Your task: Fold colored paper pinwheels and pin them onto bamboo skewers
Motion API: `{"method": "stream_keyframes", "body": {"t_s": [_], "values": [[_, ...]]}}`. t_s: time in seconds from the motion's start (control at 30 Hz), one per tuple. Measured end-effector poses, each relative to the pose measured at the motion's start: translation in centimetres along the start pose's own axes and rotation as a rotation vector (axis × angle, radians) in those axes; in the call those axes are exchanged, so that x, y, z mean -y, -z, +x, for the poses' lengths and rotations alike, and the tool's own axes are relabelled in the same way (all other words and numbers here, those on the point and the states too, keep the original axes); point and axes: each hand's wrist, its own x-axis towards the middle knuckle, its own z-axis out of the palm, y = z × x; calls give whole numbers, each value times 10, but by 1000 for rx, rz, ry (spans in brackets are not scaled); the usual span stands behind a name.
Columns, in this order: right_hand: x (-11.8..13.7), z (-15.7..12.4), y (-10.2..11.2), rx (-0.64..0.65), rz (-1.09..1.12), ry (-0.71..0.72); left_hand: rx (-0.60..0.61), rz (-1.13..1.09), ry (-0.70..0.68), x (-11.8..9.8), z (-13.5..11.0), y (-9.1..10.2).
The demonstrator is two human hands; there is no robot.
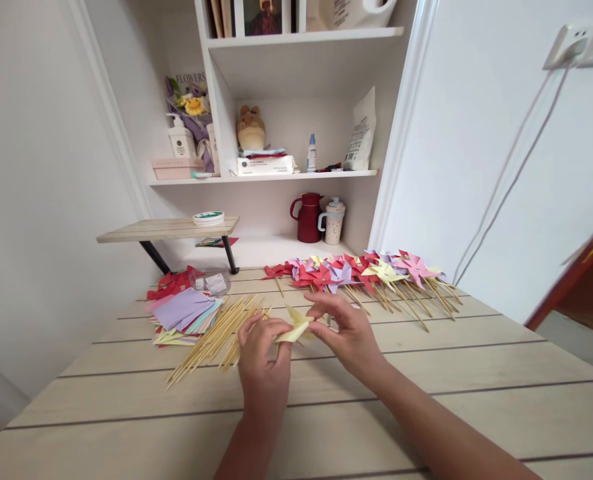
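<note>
A pale yellow paper pinwheel (296,325) is held between my hands above the middle of the table. My left hand (265,343) pinches its left side between thumb and fingers. With thumb and index finger, my right hand (343,328) grips its right edge. Its folded blades stand up between the fingers, and part of it is hidden by them. Just left of my left hand lie many thin wooden sticks (211,340). Beyond my right hand rests a row of finished paper pinwheels (383,272) in red, pink, purple and yellow on sticks.
Coloured paper sheets (183,310) are stacked at the left, beside red paper pieces (173,283) and a clear plastic container (211,283). Behind them stands a small wooden riser (171,230). A red jug (309,219) and a speckled cup (333,223) stand at the back.
</note>
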Motion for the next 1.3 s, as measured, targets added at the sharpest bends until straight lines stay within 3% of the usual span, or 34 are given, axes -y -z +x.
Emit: {"method": "stream_keyframes", "body": {"t_s": [0.17,0.33,0.57,0.77,0.87,1.0,1.07,1.17,1.3], "values": [[2,0,1,-6,-37,129,-24,113,-240,-3,-2,4],[2,-1,1,-2,-100,277,-51,148,-303,-5,-3,6],[5,-4,0,-19,-77,86,-33,135,-313,-6,-1,9],[1,-9,-5,-27,13,38,-30,64,-273,-1,-4,8],[3,-7,-9,-25,40,-31,-43,-34,-67,-2,-3,4],[6,1,-12,60,138,-245,-8,-226,555,-4,4,-3],[5,3,-12,88,182,-312,24,-332,763,-5,6,-5],[3,4,-10,87,207,-347,37,-450,897,-3,7,-6],[1,4,-7,88,211,-371,40,-548,942,-1,6,-6]]}}
